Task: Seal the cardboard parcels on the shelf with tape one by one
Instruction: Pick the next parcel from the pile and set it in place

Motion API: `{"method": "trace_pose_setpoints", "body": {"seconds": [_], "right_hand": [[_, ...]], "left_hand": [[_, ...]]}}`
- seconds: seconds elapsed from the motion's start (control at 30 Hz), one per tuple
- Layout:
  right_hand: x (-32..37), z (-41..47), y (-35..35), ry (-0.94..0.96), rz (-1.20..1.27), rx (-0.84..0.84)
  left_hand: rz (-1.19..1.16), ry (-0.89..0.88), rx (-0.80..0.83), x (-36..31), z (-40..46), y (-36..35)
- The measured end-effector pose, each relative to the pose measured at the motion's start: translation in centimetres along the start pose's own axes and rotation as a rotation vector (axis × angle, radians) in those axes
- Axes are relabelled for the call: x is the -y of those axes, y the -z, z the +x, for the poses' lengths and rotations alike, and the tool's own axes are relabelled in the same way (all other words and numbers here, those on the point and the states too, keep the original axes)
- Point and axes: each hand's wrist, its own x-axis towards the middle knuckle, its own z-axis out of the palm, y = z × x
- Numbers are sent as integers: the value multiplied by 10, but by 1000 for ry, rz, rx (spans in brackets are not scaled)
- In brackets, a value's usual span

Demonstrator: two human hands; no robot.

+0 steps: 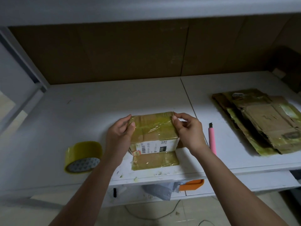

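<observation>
Cardboard wrapped in yellowish clear tape makes up the small parcel that sits between the two hands on the white shelf, its white label with a barcode facing the person and one taped flap lying flat on the shelf toward the wrists. The left hand is curled against the parcel's left side, thumb on the top edge and fingers round the far left corner. The right hand pinches the far right corner between thumb and fingertips, its other fingers bent above the right side. The hands are apart, the parcel filling the gap. Just outside the left forearm lies a roll of yellow tape on its side. Just beyond the right wrist lies a pink-handled cutter, and well out past it a stack of flattened cardboard with tape remnants rests on the shelf.
</observation>
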Motion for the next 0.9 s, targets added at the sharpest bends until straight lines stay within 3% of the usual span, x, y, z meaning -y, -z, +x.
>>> {"method": "trace_pose_setpoints", "body": {"seconds": [0.23, 0.6, 0.67, 0.77, 0.9], "right_hand": [[-8, -12, -7, 166, -33, -226], [-5, -7, -2, 116, -72, -127], [-2, -9, 2, 141, -197, -85], [6, -7, 8, 144, -644, -26], [26, -9, 13, 198, -796, -52]], "left_hand": [[21, -68, 18, 6, -4, 1], [-15, 5, 7, 3, -1, 1], [3, 44, 67, -5, -2, 5], [49, 140, 209, -21, -2, 21], [149, -3, 254, -29, -2, 52]]}}
